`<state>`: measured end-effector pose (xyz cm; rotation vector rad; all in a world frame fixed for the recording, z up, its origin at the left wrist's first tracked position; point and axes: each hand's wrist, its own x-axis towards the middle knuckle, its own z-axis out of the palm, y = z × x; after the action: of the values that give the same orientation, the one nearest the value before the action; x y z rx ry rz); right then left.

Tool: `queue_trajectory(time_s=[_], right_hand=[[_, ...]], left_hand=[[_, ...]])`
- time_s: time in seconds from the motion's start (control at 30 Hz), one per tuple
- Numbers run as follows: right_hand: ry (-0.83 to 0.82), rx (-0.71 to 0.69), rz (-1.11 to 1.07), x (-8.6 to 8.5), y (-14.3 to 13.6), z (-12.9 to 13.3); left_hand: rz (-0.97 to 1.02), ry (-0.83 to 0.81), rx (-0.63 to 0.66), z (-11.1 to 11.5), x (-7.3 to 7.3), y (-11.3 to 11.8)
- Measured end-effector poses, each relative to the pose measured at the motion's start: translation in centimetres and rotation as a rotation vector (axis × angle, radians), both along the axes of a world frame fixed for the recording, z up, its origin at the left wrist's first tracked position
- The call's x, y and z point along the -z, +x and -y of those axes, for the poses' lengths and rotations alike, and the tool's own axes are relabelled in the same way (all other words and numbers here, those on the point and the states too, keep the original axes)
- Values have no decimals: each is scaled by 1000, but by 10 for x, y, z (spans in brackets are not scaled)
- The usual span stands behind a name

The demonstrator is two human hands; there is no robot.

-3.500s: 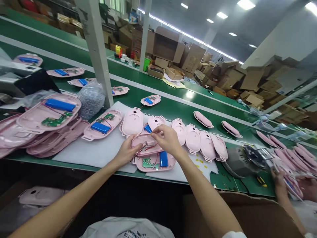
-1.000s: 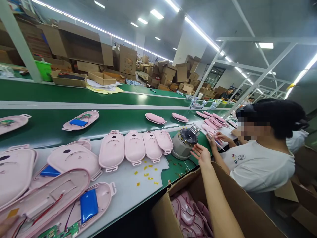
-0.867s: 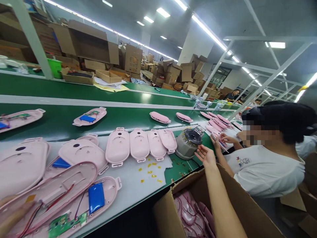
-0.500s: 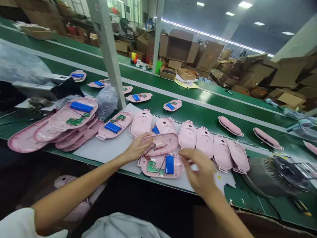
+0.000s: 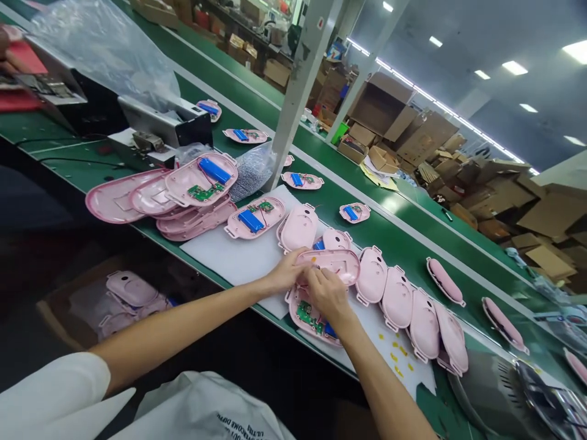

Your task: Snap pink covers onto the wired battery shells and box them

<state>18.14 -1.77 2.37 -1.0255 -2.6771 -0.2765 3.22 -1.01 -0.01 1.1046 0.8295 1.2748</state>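
My left hand grips the left end of a pink plastic shell half, tilted so its hollow inside faces me. A small yellow piece shows inside it. The fingers of my right hand are pressed together at the shell's near left edge; what they pinch is hidden. Under that hand lies another pink shell half with a green circuit board and a blue battery, partly covered by my wrist.
Closed pink cases stand in a row to the right on a white foam sheet, beside yellow scraps. Stacked shells lie left. A metal post rises behind. A grey machine sits at right.
My right hand has moved left from beside the lower shell onto the edge of the held shell, its fingers closing there. The view has turned left and tilted.
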Motion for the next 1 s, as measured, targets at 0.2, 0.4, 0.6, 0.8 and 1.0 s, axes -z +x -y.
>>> queue_trajectory(time_s=[0.2, 0.4, 0.6, 0.8, 1.0], right_hand=[[-40, 516, -468, -10, -26, -7], [-673, 157, -669, -24, 5, -1], [-447, 372, -870, -18, 19, 0], [-582, 200, -702, -18, 11, 9], [-719, 338, -837, -10, 19, 8]], left_hand=[[-21, 86, -65, 0, 5, 1], [20, 68, -71, 3, 7, 2], [-6, 23, -49, 7, 3, 5], [111, -187, 55, 9, 1, 0], [185, -192, 187, 15, 0, -7]])
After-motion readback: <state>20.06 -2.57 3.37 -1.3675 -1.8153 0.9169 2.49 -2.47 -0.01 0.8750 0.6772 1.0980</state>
